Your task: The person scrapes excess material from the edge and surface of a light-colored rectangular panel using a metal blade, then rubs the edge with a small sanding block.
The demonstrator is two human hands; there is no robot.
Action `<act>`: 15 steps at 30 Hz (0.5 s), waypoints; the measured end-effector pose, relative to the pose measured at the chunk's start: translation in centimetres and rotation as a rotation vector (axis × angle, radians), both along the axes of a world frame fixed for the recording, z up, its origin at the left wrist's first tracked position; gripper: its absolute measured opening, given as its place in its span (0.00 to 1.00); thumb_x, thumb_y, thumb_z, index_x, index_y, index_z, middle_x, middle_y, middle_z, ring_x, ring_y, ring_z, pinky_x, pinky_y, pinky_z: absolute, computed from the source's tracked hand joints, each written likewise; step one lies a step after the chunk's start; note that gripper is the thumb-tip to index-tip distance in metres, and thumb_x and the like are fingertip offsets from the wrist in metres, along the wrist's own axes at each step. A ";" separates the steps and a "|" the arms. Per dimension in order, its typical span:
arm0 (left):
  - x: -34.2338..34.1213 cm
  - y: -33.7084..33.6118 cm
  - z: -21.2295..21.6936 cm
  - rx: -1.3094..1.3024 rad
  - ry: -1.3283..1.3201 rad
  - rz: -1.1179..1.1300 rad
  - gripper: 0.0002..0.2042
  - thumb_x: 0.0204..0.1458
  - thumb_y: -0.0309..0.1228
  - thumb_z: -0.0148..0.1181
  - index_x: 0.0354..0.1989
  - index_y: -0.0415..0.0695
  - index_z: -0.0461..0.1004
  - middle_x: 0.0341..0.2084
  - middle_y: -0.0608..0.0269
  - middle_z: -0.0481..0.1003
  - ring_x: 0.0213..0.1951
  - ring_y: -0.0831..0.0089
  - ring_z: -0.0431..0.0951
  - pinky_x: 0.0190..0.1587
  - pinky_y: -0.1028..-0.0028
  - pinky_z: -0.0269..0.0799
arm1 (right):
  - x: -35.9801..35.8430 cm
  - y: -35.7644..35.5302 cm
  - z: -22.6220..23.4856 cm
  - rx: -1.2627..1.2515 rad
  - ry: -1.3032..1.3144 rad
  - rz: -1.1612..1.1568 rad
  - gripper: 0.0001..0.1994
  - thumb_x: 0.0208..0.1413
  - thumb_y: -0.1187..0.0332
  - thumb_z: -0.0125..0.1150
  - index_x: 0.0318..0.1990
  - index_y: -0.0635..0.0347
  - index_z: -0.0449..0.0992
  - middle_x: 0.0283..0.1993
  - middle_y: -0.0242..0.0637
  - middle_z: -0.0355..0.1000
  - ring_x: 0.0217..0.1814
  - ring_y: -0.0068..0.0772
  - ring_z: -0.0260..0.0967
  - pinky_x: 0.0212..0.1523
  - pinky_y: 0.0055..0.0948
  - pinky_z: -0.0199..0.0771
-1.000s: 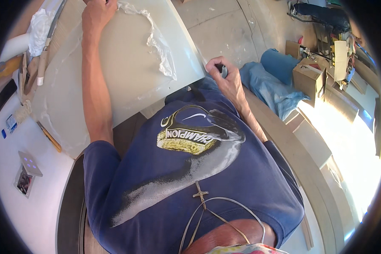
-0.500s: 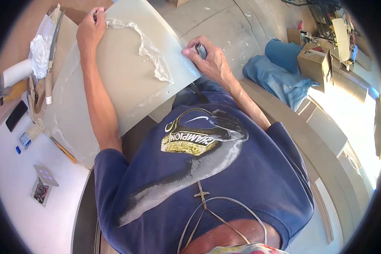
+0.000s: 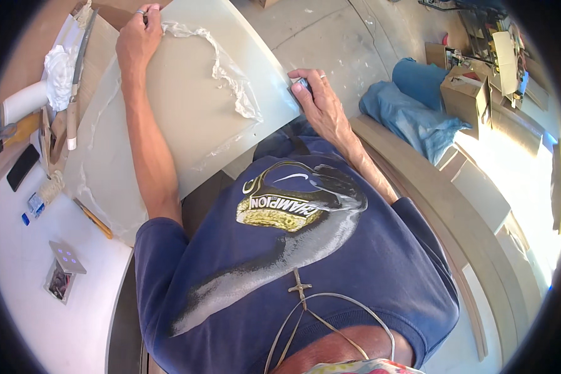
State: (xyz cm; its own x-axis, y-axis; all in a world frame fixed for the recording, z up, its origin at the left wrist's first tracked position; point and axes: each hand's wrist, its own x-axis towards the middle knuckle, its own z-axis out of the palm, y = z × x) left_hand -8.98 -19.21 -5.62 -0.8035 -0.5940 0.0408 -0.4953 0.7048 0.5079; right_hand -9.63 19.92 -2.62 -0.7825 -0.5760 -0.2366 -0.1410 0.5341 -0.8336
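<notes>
Two hands on pale panel (image 3: pixel 187 106) | left hand (image 3: pixel 137 40) clenched on its far edge beside peeled film (image 3: pixel 227 75) | right hand (image 3: pixel 318 103) grasps near corner | step: stripping film | next: firmer pull along panel.

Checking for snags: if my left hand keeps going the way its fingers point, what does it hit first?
Likely the crumpled plastic film lying on the panel; the left hand grips the panel's far edge, fingers pointing toward the film.
</notes>
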 end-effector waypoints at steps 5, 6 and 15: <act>0.1 0.2 0.2 0.060 0.030 0.027 0.22 0.66 0.52 0.46 0.51 0.52 0.81 0.31 0.56 0.83 0.38 0.58 0.84 0.44 0.63 0.76 | -0.2 -1.5 0.4 0.080 0.097 0.025 0.16 0.72 0.57 0.52 0.58 0.56 0.73 0.47 0.53 0.71 0.43 0.53 0.75 0.48 0.49 0.75; 0.2 0.1 0.1 0.060 0.031 0.031 0.22 0.66 0.52 0.46 0.51 0.52 0.81 0.31 0.56 0.83 0.38 0.58 0.84 0.44 0.63 0.76 | 0.0 -1.5 0.4 0.079 0.097 0.029 0.16 0.72 0.57 0.52 0.58 0.56 0.73 0.47 0.53 0.71 0.43 0.53 0.75 0.48 0.49 0.75; 0.5 1.3 1.4 -0.083 0.094 -0.016 0.20 0.68 0.42 0.49 0.49 0.35 0.79 0.44 0.42 0.82 0.48 0.47 0.81 0.52 0.59 0.74 | 0.0 -2.6 0.5 0.178 0.151 -0.012 0.16 0.72 0.59 0.51 0.58 0.57 0.73 0.47 0.55 0.71 0.43 0.58 0.77 0.46 0.50 0.78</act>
